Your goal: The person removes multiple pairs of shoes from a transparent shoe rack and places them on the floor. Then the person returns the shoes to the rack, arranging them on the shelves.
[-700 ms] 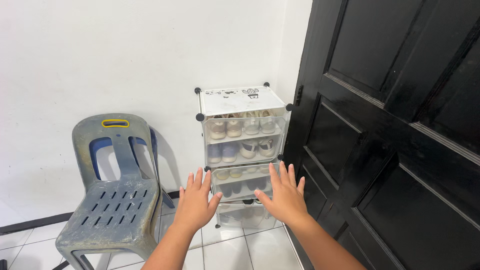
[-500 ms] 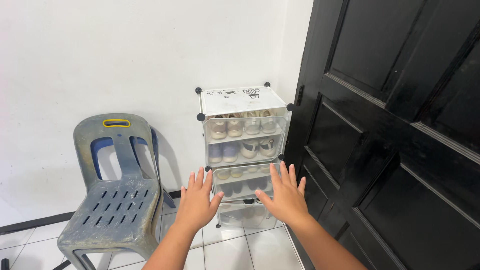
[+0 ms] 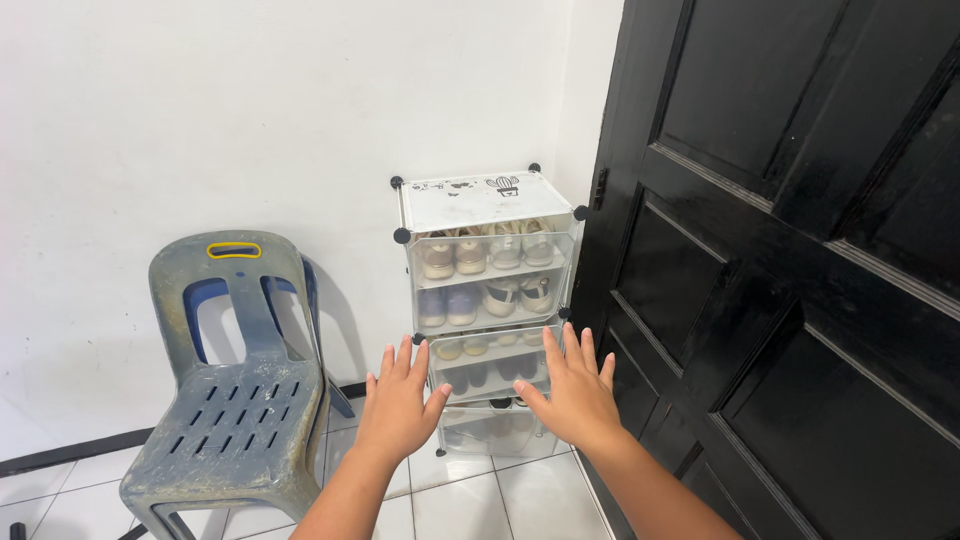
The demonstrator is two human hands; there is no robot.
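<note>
My left hand [image 3: 398, 403] and my right hand [image 3: 574, 391] are both stretched out in front of me, palms away, fingers spread, holding nothing. Beyond them stands a translucent white shoe cabinet [image 3: 490, 305] with black corner connectors, against the white wall. Several pairs of shoes [image 3: 487, 252] show through its clear doors on stacked shelves. My hands hover in front of the cabinet's lower shelves and do not touch it.
A worn grey plastic chair [image 3: 235, 390], stacked on a blue one, stands to the left of the cabinet. A tall black panelled door [image 3: 790, 270] fills the right side. The floor is white tile [image 3: 470, 500].
The view has shifted slightly; both hands sit a little lower and to the right in the picture. Nothing was picked up or touched.
</note>
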